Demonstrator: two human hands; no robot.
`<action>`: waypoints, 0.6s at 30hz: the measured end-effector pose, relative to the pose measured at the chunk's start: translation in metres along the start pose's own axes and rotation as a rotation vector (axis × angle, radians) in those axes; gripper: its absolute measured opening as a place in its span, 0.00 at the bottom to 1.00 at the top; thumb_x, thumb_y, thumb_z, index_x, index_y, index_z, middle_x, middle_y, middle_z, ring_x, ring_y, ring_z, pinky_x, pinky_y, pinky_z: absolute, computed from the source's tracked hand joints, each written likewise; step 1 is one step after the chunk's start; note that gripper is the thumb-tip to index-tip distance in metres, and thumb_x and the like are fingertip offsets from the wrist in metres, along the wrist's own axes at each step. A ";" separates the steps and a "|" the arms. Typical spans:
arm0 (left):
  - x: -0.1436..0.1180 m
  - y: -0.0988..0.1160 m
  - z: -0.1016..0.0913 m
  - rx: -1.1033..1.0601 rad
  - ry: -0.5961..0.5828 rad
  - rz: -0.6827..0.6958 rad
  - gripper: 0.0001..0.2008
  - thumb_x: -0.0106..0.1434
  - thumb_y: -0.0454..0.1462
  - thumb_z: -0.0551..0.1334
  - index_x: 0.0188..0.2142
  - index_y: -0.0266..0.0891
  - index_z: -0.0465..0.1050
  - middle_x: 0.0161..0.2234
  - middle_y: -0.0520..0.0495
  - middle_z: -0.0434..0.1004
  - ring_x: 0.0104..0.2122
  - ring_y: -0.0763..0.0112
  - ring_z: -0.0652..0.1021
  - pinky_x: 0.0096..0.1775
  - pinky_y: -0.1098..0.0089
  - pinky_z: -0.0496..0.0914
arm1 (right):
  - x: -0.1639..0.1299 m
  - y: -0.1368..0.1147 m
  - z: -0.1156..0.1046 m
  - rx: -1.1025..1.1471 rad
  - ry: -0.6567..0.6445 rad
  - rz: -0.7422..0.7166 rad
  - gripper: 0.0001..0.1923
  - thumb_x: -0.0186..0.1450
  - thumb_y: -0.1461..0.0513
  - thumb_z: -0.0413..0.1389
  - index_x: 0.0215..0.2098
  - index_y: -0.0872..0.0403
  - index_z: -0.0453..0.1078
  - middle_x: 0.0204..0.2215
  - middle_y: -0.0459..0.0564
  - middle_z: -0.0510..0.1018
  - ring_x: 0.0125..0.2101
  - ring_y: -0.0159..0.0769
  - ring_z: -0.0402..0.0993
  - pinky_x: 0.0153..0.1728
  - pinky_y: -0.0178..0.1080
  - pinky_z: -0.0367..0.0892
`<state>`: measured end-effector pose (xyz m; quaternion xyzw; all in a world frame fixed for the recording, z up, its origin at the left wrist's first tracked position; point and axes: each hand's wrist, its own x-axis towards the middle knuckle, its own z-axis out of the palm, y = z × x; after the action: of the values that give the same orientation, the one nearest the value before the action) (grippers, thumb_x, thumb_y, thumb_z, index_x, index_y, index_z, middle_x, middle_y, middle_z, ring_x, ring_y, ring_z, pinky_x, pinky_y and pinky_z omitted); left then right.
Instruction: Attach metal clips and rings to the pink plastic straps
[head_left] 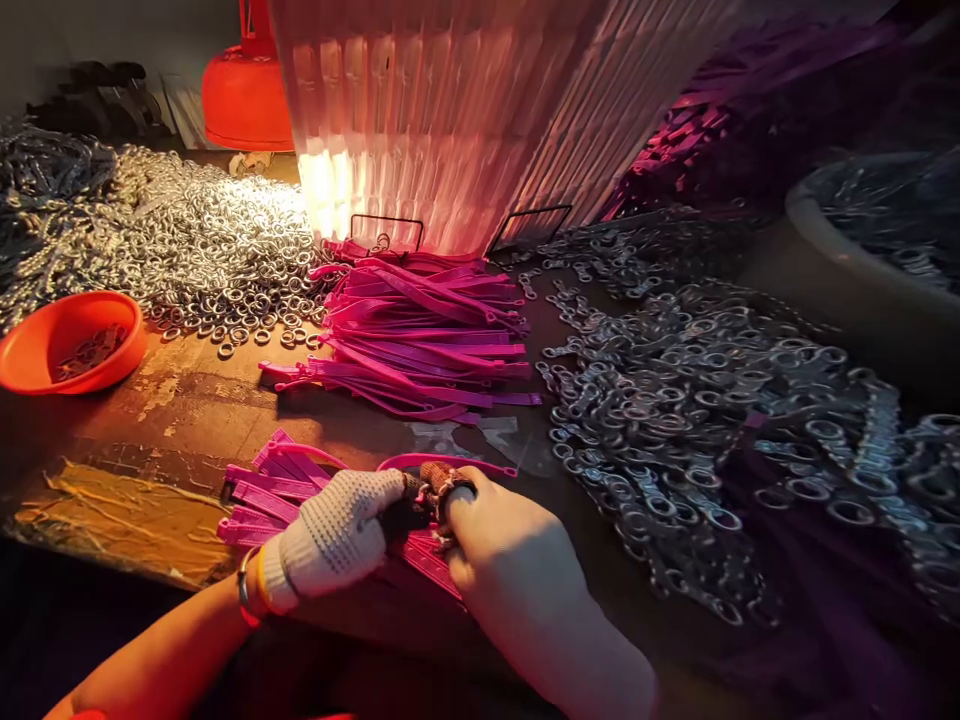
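Head view looks down on a worn wooden table (187,400) whose near edge runs just under the wrists. Bare room for moving is small: a patch of tabletop between the orange bowl (71,340) at the left edge and the loose pile of pink plastic straps (420,340) in the middle. A heap of metal rings (202,250) fills the far left, a spread of linked metal clasps (712,430) crowds the right side, and a ribbed translucent lamp shade (465,110) stands close behind the straps.

Both hands meet at the near edge over a smaller bundle of pink straps (262,495). The left hand (337,535), in a white knit glove, has its fingers curled together, pinching one looped pink strap (450,465) at its end. The right hand (502,555) is bare, its wrapped fingertips pressed against the same spot, touching the left fingertips. What lies between the fingertips is too small to tell.
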<state>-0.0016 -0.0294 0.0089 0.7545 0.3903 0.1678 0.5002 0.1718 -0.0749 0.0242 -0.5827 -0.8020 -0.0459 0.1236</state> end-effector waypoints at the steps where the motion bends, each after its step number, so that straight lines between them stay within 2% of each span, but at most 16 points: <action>1: 0.001 0.000 0.000 -0.083 -0.004 -0.014 0.11 0.67 0.35 0.55 0.35 0.34 0.75 0.29 0.49 0.75 0.28 0.72 0.71 0.31 0.72 0.63 | -0.001 0.002 -0.001 0.049 -0.027 0.004 0.09 0.55 0.70 0.54 0.32 0.54 0.73 0.30 0.53 0.79 0.26 0.36 0.72 0.27 0.36 0.62; 3: 0.002 0.001 0.000 -0.193 0.021 -0.038 0.14 0.68 0.40 0.56 0.34 0.34 0.75 0.30 0.49 0.75 0.29 0.72 0.71 0.32 0.73 0.65 | 0.000 0.006 -0.004 0.118 -0.141 0.011 0.14 0.56 0.69 0.54 0.40 0.55 0.73 0.36 0.55 0.81 0.31 0.39 0.75 0.32 0.37 0.65; 4: 0.002 0.002 0.000 -0.205 0.034 -0.035 0.14 0.68 0.41 0.57 0.33 0.33 0.75 0.30 0.49 0.75 0.29 0.72 0.71 0.33 0.73 0.65 | 0.002 0.007 -0.005 0.123 -0.222 0.033 0.15 0.56 0.69 0.54 0.41 0.56 0.73 0.35 0.55 0.81 0.32 0.39 0.76 0.32 0.37 0.65; 6: 0.001 0.001 0.001 -0.184 0.053 -0.006 0.13 0.68 0.40 0.58 0.32 0.33 0.75 0.30 0.48 0.76 0.30 0.72 0.72 0.34 0.73 0.65 | 0.004 0.006 -0.006 0.088 -0.382 0.109 0.14 0.56 0.70 0.54 0.40 0.55 0.73 0.30 0.52 0.81 0.30 0.40 0.77 0.29 0.36 0.63; 8: -0.001 -0.001 0.004 -0.135 0.048 0.007 0.11 0.67 0.38 0.58 0.33 0.34 0.75 0.31 0.48 0.77 0.30 0.71 0.73 0.34 0.73 0.66 | 0.005 0.004 -0.004 0.042 -0.462 0.135 0.12 0.55 0.70 0.54 0.37 0.56 0.72 0.26 0.51 0.80 0.27 0.40 0.76 0.26 0.37 0.58; 14: -0.004 -0.004 0.006 0.046 -0.068 -0.044 0.11 0.65 0.32 0.55 0.31 0.34 0.75 0.28 0.48 0.78 0.28 0.70 0.74 0.30 0.73 0.64 | -0.005 -0.003 0.005 -0.007 -0.368 -0.059 0.05 0.53 0.67 0.54 0.29 0.55 0.69 0.19 0.53 0.77 0.20 0.42 0.73 0.21 0.40 0.46; 16: -0.004 0.004 -0.005 0.105 -0.101 -0.017 0.12 0.65 0.31 0.53 0.34 0.35 0.77 0.30 0.47 0.79 0.29 0.69 0.75 0.32 0.72 0.66 | -0.006 -0.001 0.004 -0.001 -0.288 -0.085 0.04 0.53 0.68 0.54 0.28 0.54 0.68 0.18 0.51 0.75 0.18 0.40 0.71 0.21 0.40 0.43; 18: -0.006 0.012 -0.024 0.187 -0.117 0.019 0.15 0.64 0.29 0.52 0.38 0.38 0.78 0.34 0.47 0.80 0.32 0.67 0.77 0.36 0.70 0.68 | -0.006 0.003 -0.001 -0.008 -0.191 -0.091 0.04 0.53 0.68 0.54 0.27 0.54 0.68 0.17 0.50 0.74 0.18 0.38 0.69 0.22 0.40 0.43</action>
<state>-0.0163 -0.0211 0.0310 0.8102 0.3672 0.0909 0.4478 0.1769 -0.0796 0.0230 -0.5480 -0.8354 0.0012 0.0424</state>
